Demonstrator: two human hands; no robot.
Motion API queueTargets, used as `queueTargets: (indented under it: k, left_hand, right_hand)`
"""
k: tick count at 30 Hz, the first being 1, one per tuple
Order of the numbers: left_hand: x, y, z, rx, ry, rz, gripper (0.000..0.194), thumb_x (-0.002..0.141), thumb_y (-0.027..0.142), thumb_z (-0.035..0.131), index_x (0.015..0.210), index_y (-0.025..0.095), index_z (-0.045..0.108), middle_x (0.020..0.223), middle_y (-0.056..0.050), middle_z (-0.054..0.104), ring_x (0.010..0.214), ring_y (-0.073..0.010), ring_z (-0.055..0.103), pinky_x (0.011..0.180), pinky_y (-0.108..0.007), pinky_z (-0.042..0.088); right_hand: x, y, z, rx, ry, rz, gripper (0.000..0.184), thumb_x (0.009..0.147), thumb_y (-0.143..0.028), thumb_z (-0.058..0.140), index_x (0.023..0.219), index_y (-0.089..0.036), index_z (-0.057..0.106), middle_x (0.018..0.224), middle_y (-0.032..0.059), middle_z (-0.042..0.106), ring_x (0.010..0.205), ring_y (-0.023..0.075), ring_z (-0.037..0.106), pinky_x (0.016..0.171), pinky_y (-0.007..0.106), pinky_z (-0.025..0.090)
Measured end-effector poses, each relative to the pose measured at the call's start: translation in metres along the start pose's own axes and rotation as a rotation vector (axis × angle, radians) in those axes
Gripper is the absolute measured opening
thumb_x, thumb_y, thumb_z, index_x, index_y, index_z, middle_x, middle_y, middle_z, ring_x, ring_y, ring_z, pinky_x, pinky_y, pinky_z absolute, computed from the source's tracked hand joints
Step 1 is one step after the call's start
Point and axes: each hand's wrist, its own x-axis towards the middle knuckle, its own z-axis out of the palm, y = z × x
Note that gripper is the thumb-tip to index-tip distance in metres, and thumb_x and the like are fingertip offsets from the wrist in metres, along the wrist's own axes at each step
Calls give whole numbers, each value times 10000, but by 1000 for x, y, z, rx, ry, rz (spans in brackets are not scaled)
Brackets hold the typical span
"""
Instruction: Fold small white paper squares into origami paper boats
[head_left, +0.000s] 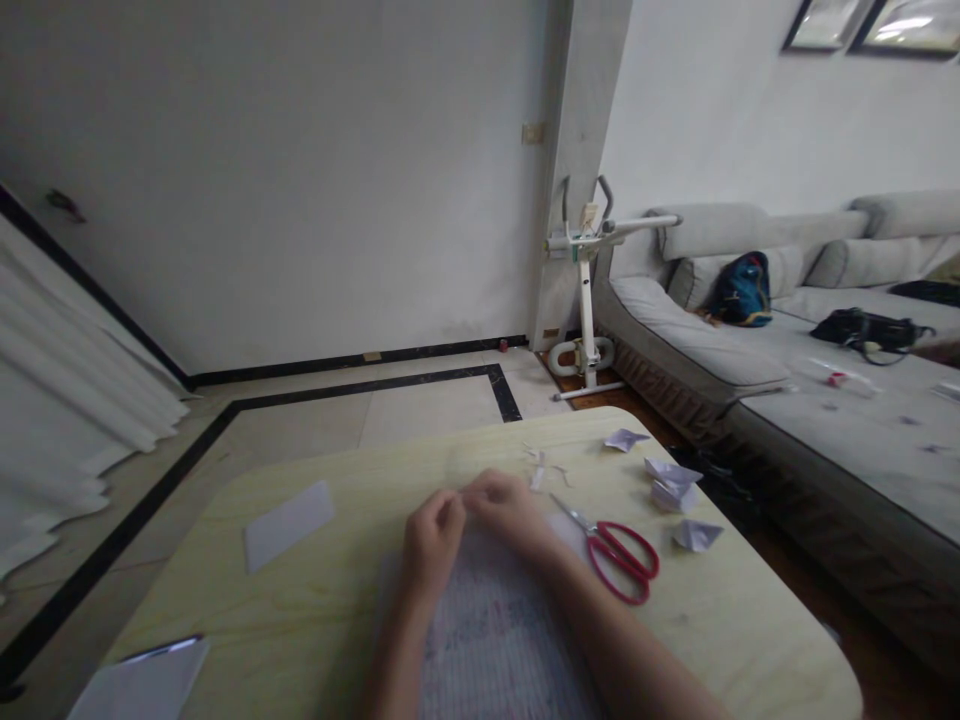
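My left hand point(433, 540) and my right hand point(506, 508) meet near the middle of the table, fingertips pinched together. Whatever is between the fingers is hidden and blurred. Under my forearms lies a sheet with printed or written lines point(499, 645). Red-handled scissors point(624, 562) rest just right of my right hand, their blades pointing up and left. Thin white paper scraps point(538, 472) lie beyond that hand. Several small folded paper shapes stand along the right side, among them a far one point(625, 440) and a near one point(697, 536).
A plain paper piece point(289, 525) lies on the wooden table point(315, 630) at left. At the near left corner a pen point(161, 650) lies on white paper point(142, 688). Beyond the table are a grey sofa point(675, 345) with bags and a white exercise machine point(586, 300).
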Motion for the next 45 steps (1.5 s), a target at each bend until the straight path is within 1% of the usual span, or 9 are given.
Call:
queueTargets:
  k: [14, 18, 21, 25, 28, 31, 35, 40, 45]
  left_hand:
    - [1, 3, -3, 53, 52, -161, 220, 778, 263, 462, 603, 169, 558, 531, 39, 494, 545, -117, 474, 505, -189, 345]
    - [1, 5, -3, -41, 95, -158, 243, 807, 340, 466, 671, 170, 574, 583, 23, 542, 580, -131, 511, 524, -196, 378]
    - [2, 8, -2, -177, 132, -175, 243, 823, 367, 459, 805, 173, 605, 734, -8, 626, 683, -149, 576, 605, -211, 436]
    - [3, 10, 1, -281, 75, -196, 307, 802, 414, 504, 943, 169, 622, 889, -56, 669, 802, -180, 620, 695, -251, 478]
    - [5, 7, 3, -272, 80, -207, 314, 758, 428, 571, 897, 153, 632, 847, -64, 671, 762, -182, 627, 673, -257, 491]
    - [7, 3, 2, -340, 158, -278, 347, 741, 456, 579, 872, 138, 622, 773, -55, 666, 642, -161, 620, 565, -241, 491]
    - [8, 2, -1, -411, 222, -354, 385, 725, 476, 581, 873, 123, 604, 659, -30, 640, 506, -134, 582, 452, -218, 461]
    - [7, 2, 1, -388, 173, -290, 349, 728, 422, 598, 911, 126, 607, 730, -41, 660, 593, -146, 617, 530, -229, 491]
    - [4, 4, 5, -317, 49, -260, 339, 739, 413, 595, 921, 132, 643, 792, -57, 692, 682, -180, 651, 599, -245, 502]
  right_hand:
    - [-5, 0, 6, -218, -62, -166, 213, 757, -134, 581, 897, -212, 722, 775, 22, 623, 723, 124, 570, 657, 222, 423]
    - [-4, -2, 6, -115, 5, -58, 224, 745, -124, 547, 885, -181, 712, 793, 28, 657, 738, 142, 581, 656, 234, 436]
    - [-3, -8, 3, 30, 23, 57, 227, 741, -128, 513, 861, -149, 704, 778, 29, 681, 717, 151, 596, 634, 238, 453]
    - [-1, -11, 3, 103, 6, 75, 215, 745, -166, 529, 876, -148, 698, 781, 28, 683, 717, 155, 595, 659, 257, 464]
    - [1, -5, 5, 87, 81, 81, 231, 710, -184, 587, 922, -155, 675, 782, 26, 661, 726, 156, 579, 668, 265, 459]
    - [2, 2, 5, 95, 173, 73, 270, 684, -165, 594, 952, -169, 628, 773, 9, 621, 716, 144, 555, 654, 255, 449]
    - [-1, -1, 4, 88, 165, 39, 74, 709, -168, 548, 773, -167, 586, 697, -8, 573, 661, 130, 521, 614, 239, 431]
    - [-1, -9, 4, 58, 205, 95, 9, 685, -167, 550, 683, -166, 559, 638, -16, 548, 613, 125, 498, 570, 232, 411]
    - [4, 1, 5, 121, 238, 97, 47, 667, -170, 555, 713, -165, 563, 657, -17, 558, 626, 126, 511, 596, 238, 425]
